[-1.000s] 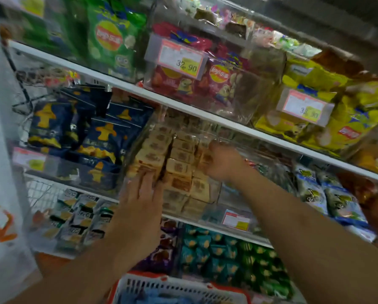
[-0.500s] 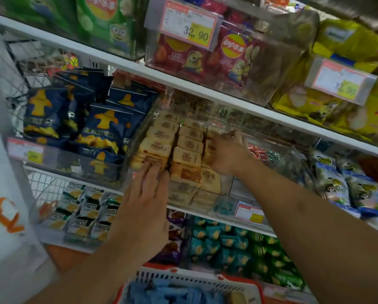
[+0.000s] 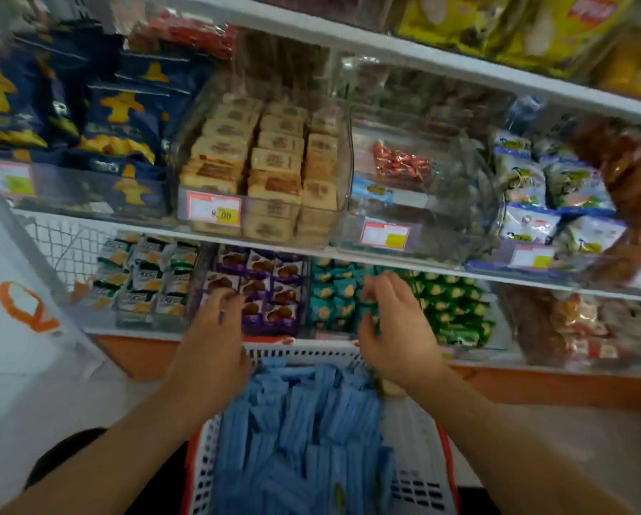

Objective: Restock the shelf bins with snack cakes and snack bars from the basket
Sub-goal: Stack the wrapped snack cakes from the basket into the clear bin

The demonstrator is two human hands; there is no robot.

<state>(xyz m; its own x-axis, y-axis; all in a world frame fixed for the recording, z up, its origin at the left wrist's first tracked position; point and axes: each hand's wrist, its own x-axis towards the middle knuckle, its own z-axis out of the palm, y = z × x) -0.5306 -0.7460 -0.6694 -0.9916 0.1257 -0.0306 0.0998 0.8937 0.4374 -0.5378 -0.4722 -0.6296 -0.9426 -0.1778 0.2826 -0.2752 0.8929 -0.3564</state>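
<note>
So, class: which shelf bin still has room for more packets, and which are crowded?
The clear bin between the tan cake bin and the blue-white bags is mostly bare, holding a few red sweets. The cake bin and the lower purple and teal bins are packed.

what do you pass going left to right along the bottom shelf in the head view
white-and-green snack packs → purple snack cakes → teal packs → green packs → reddish bags
</note>
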